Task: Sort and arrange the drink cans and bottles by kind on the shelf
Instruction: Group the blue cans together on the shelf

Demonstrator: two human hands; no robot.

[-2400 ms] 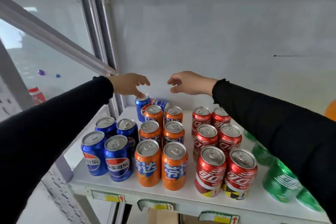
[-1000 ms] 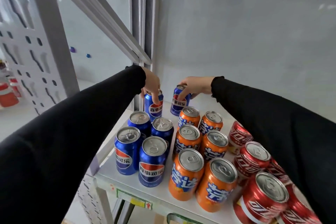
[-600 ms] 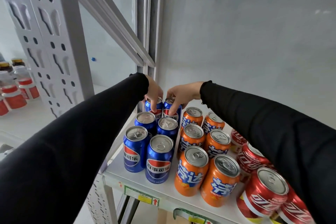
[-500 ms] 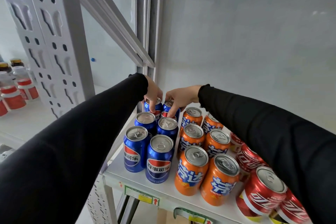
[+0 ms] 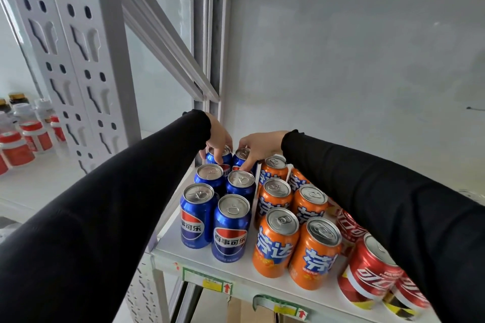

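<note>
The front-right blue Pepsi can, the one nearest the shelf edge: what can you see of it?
The front-right blue Pepsi can is a glossy blue metal can with a silver lid, its pull tab unopened, and a red, white and blue logo with Chinese characters. It stands upright near the white shelf edge, close beside another Pepsi can. Neither hand touches it.

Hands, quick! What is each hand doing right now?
Left hand: fingers curled over the back-left blue Pepsi can, gripping it.
Right hand: fingers curled over the back-right blue Pepsi can, gripping it.

Both rear blue cans (image 5: 220, 155) now stand together; hands stay gripping.
</note>
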